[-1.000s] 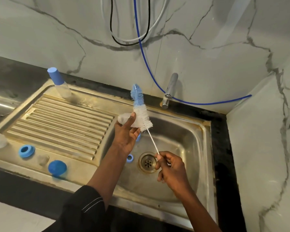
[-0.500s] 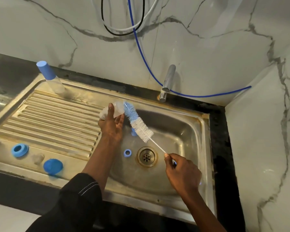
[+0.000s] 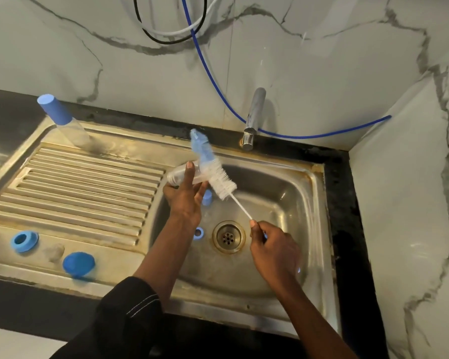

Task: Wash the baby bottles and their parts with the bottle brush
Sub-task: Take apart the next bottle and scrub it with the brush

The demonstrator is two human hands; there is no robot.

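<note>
Through the head camera we look down at a stainless steel sink [image 3: 283,193] set in a dark worktop. Our left hand [image 3: 186,200] curls round a clear plastic baby bottle [image 3: 175,176], thumb laid across its near side, holding it over the basin's left edge. The bottle lies on its side, long axis running left to right. Our right hand [image 3: 272,247], nearer to us and over the drain [image 3: 228,237], pinches the thin white stem of the bottle brush with white bristles and a blue tip [image 3: 213,169].

The brush slants up and away to the left from that hand. Its head crosses the bottle's right end from outside, blue tip reaching past it towards the wall. The two axes cross rather than line up. We judge the brush must draw back and swing in line with the bottle before it can enter. The bristles hide that right end, so we cannot tell whether the mouth is there.

The bottle looks transparent, smooth and probably wet, so slippery. A small blue ring [image 3: 198,233] lies in the basin beside the drain.
</note>
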